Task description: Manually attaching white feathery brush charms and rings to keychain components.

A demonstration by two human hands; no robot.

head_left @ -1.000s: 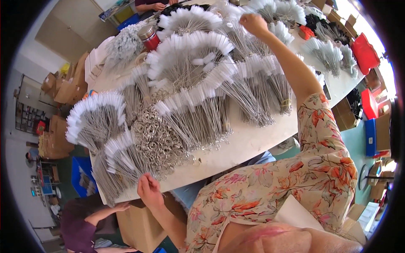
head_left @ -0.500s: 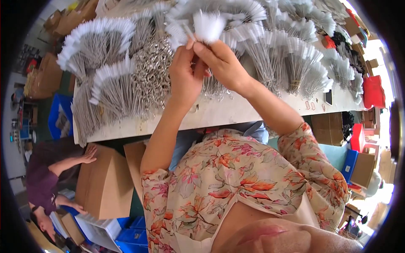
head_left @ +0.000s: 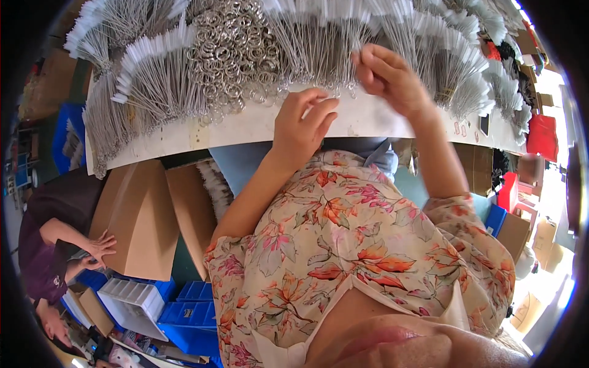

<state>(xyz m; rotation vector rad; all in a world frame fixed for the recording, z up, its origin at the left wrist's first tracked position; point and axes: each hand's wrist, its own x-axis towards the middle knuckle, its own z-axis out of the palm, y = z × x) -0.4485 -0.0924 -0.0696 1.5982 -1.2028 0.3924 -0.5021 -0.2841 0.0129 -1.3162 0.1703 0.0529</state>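
My left hand [head_left: 300,126] hovers over the front edge of the white table [head_left: 202,136], fingers loosely bent and apart, with nothing visible in it. My right hand [head_left: 391,80] is raised further right, its fingers pinched in front of the upright wire-handled brushes [head_left: 313,46]; what they hold, if anything, I cannot make out. These brushes have white bristle heads and thin twisted metal wires. Left of my hands lies a heap of shiny metal rings [head_left: 232,55]. More brush bundles [head_left: 156,76] stand left of the rings, and others [head_left: 454,67] to the right.
A dark phone-like object [head_left: 485,125] lies at the table's right front. Red bags [head_left: 543,136] hang beyond that end. A large cardboard box [head_left: 138,221] and blue bins [head_left: 190,313] are below left, where another person's hand [head_left: 100,247] is near the box.
My hands were together around a white-bristled brush bunch; now they are apart and lower, the left over the table edge, the right off to the right. The view has shifted.
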